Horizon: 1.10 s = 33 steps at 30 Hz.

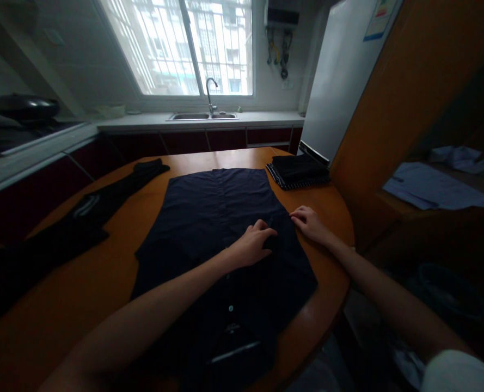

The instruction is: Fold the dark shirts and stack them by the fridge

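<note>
Head view: the right grip (pixel 309 224) pinches the edge of a dark-navy buttoned cloth shirt (pixel 196 212), spread beneath the unclenched left grip (pixel 252 244); straightening seems in hand, next needing gentle tension.

Dim foreground, glare from the window (pixel 219 49).

Location: kitchen, apparently in a home. Evidence: double-basin sink (pixel 189 116) with curved faucet (pixel 208 97) below barred window (pixel 155 49); dark pan (pixel 25 105) on stove (pixel 37 134), left; refrigerator (pixel 339 81), right.
</note>
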{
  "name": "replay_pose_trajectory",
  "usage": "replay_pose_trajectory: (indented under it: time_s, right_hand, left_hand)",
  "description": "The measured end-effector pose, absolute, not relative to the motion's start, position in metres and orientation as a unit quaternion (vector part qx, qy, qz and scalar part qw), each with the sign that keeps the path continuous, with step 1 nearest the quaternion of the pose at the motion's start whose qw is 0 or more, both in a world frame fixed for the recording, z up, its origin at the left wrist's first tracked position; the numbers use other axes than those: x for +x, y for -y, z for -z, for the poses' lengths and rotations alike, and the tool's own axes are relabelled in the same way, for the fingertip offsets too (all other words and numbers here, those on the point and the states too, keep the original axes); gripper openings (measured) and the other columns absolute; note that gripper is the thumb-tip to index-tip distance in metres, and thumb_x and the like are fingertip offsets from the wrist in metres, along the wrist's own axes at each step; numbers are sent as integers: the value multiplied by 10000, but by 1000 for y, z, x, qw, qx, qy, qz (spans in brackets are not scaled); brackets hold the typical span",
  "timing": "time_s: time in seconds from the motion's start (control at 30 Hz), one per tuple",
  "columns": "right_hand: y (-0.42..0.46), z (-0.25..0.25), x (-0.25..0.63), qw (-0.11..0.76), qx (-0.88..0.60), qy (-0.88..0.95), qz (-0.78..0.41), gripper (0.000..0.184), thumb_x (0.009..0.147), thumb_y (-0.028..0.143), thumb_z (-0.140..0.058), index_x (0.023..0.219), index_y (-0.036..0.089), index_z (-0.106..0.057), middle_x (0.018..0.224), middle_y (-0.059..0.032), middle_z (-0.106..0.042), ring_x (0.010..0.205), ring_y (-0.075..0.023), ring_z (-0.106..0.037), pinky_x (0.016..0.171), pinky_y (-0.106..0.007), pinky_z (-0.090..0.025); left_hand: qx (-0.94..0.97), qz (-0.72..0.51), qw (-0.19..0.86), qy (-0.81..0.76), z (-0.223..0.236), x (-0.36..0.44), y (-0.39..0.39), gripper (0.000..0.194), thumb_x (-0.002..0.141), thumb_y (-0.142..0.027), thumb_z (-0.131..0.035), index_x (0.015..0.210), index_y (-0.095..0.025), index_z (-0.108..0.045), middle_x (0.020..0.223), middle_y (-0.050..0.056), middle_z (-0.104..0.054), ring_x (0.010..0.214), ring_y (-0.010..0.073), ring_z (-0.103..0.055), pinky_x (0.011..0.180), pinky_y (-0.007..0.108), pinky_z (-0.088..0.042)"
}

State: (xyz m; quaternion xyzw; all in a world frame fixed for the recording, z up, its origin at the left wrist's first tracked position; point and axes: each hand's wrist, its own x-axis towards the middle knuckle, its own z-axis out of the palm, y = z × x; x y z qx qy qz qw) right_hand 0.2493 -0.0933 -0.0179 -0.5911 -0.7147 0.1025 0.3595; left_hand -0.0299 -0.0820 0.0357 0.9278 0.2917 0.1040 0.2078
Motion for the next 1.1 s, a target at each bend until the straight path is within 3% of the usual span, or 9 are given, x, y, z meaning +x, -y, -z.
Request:
replay_pose_trajectory:
  time_s: [0.13, 0.27, 0.43, 0.53, 0.63, 0.73, 0.87, 1.0, 1.1]
  right_hand:
    - [92, 19, 249, 364, -598, 706, -101, 244, 945, 300, -543, 997, 201, -760, 1017, -96, -688, 1011, -237, -613, 950, -397, -454]
    - [93, 21, 251, 365, -588, 714, -105, 250, 940, 311, -538, 983, 209, -763, 1007, -98, -682, 1003, -248, -617, 942, -411, -466]
    - [92, 27, 255, 355, -590, 717, -104, 263, 917, 355, -552, 968, 232, -779, 1005, -120, -682, 992, -286, -623, 919, -451, -475]
    - [91, 29, 257, 348, -590, 722, -100, 264, 905, 376, -560, 959, 241, -780, 1010, -130, -686, 984, -293, -629, 903, -457, -479]
    - [90, 31, 258, 349, -593, 720, -89, 260, 892, 395, -573, 946, 230, -767, 991, -118, -693, 965, -290, -636, 883, -453, -485]
    - [90, 32, 259, 375, -606, 699, -65, 261, 908, 373, -543, 924, 205, -743, 961, -109, -698, 934, -276, -643, 873, -437, -491]
    - [92, 27, 259, 439, -628, 642, -15, 228, 894, 264, -502, 920, 186, -715, 963, -110, -696, 932, -266, -641, 870, -423, -496]
    - [96, 19, 255, 463, -622, 631, 11, 222, 884, 202, -491, 924, 185, -709, 953, -108, -690, 935, -264, -626, 868, -424, -498]
    - [100, 13, 248, 445, -588, 675, 6, 224, 901, 203, -515, 968, 192, -728, 994, -106, -686, 994, -259, -612, 910, -423, -492]
  left_hand:
    - [959, -52, 142, -238, -43, -32, 83, 450, 799, -23, -618, 1195, -230, -672, 1193, 90, -577, 1089, 267, -590, 993, 384, -481]
    - [973, -48, 53, -218, -45, -32, 83, 315, 856, 7, -517, 1045, -195, -668, 1070, 100, -622, 962, 248, -608, 873, 359, -494]
    - [980, -40, -39, -191, -53, -33, 93, 185, 920, -83, -532, 1018, -166, -664, 1084, 121, -646, 964, 255, -624, 788, 348, -503]
    - [981, -21, -36, -188, -57, -32, 99, 110, 938, -178, -580, 976, -172, -683, 1048, 111, -671, 922, 251, -657, 745, 351, -513]
    - [976, -30, -15, -214, -55, -27, 100, 240, 995, -358, -546, 950, -175, -694, 986, 97, -698, 887, 243, -687, 756, 357, -523]
    - [964, -116, -13, -238, -43, -22, 93, 312, 1054, -344, -416, 1150, -180, -663, 1196, 102, -688, 1120, 238, -651, 949, 370, -491]
    - [967, -109, 32, -229, -16, -22, 76, 481, 1053, -352, -410, 1503, -182, -409, 1608, 115, -379, 1491, 285, -325, 1199, 506, -265]
    - [963, -73, 90, -244, 1, -24, 66, 591, 1053, -438, -368, 1577, -174, -287, 1667, 127, -229, 1540, 311, -198, 1220, 579, -187]
    - [953, -113, 118, -256, 2, -23, 65, 569, 1040, -399, -403, 1552, -158, -348, 1652, 142, -272, 1519, 308, -265, 1229, 548, -213]
